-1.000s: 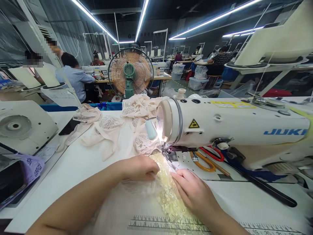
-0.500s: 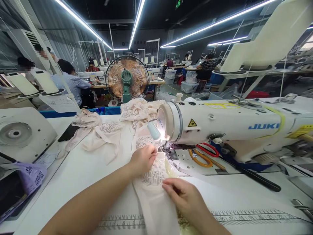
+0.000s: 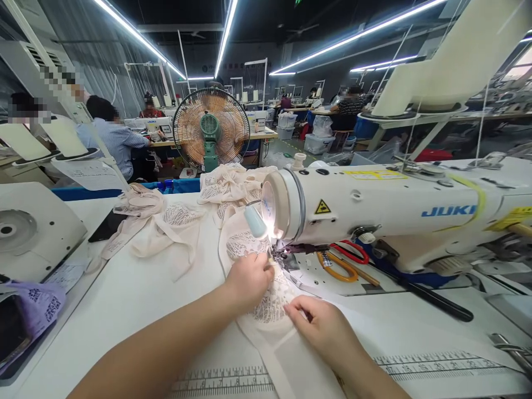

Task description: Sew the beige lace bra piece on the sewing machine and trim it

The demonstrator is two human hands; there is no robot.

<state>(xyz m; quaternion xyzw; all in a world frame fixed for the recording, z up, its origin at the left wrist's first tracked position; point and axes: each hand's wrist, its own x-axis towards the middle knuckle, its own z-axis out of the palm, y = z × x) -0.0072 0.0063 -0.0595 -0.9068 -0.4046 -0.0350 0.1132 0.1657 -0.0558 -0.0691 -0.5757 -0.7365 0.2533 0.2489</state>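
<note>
A cream lace garment [image 3: 270,310], perhaps a bra, runs from under the lit needle area of a white sewing machine [image 3: 332,205] down toward the table's front edge. Close in front of the presser foot, my left hand [image 3: 250,281] is closed on the fabric, thumb and fingers pinching it. My right hand [image 3: 320,327] pinches the garment's right edge, nearer to me. A small blue-grey lamp [image 3: 255,220] shines beside the needle. The exact stitch point is partly hidden behind my left fingers.
More lace garments [image 3: 178,221] lie to the left and behind. Orange-handled scissors [image 3: 341,270] and red-handled ones [image 3: 353,250] rest under the machine arm. A printed ruler [image 3: 224,382] crosses the table front. Beyond stand a large fan [image 3: 211,128] and people at other machines.
My left hand has shifted slightly right and down, and my right hand slightly right. The garment's near end has swung to the right. The whole view has moved a little.
</note>
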